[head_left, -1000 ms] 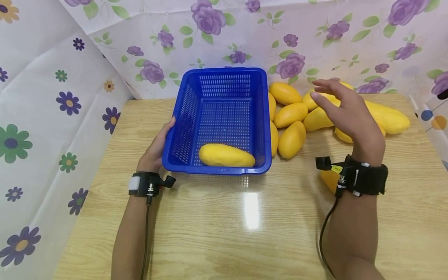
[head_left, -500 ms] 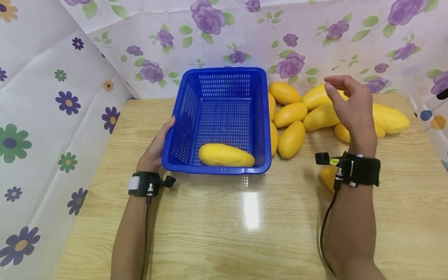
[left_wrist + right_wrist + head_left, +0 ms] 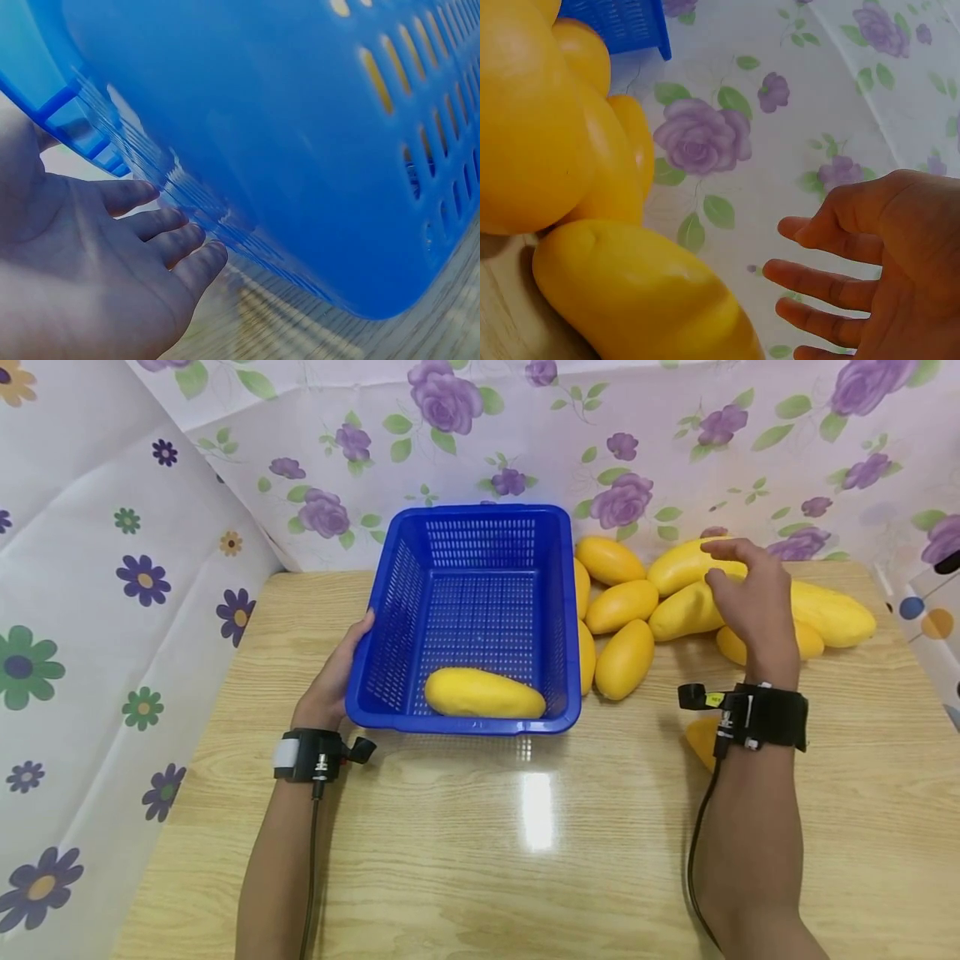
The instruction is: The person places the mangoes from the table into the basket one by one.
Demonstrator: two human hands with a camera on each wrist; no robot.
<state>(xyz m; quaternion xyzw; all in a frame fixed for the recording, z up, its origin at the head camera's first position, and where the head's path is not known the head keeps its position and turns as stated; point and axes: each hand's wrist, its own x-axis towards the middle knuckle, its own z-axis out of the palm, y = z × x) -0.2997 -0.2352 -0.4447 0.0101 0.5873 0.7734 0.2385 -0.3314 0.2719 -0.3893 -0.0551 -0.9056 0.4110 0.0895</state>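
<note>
A blue plastic basket (image 3: 480, 724) stands left of centre, with one long yellow papaya-like fruit (image 3: 483, 693) lying near its front wall. My left hand (image 3: 330, 681) rests against the basket's left side. In the left wrist view, its nearly straight fingers (image 3: 169, 225) touch the outer wall below the rim, and the thumb is partly hidden behind the rim. My right hand (image 3: 753, 602) hovers by several long yellow fruits (image 3: 682, 610), fingers spread and slightly bent, holding nothing. In the right wrist view, a large yellow fruit (image 3: 637, 292) lies apart from that hand.
Several mango-like yellow fruits (image 3: 625, 660) lie against and beside the basket's right side. Another long fruit (image 3: 832, 614) lies at the far right. One orange-yellow fruit (image 3: 701, 742) is partly hidden under the right forearm. A flower-patterned sheet (image 3: 510, 435) stands behind the wooden table (image 3: 450, 860).
My right hand has shifted slightly right over the fruit pile, then lowered a little, its fingers staying bent and apart. The left hand, basket and fruit stay in place.
</note>
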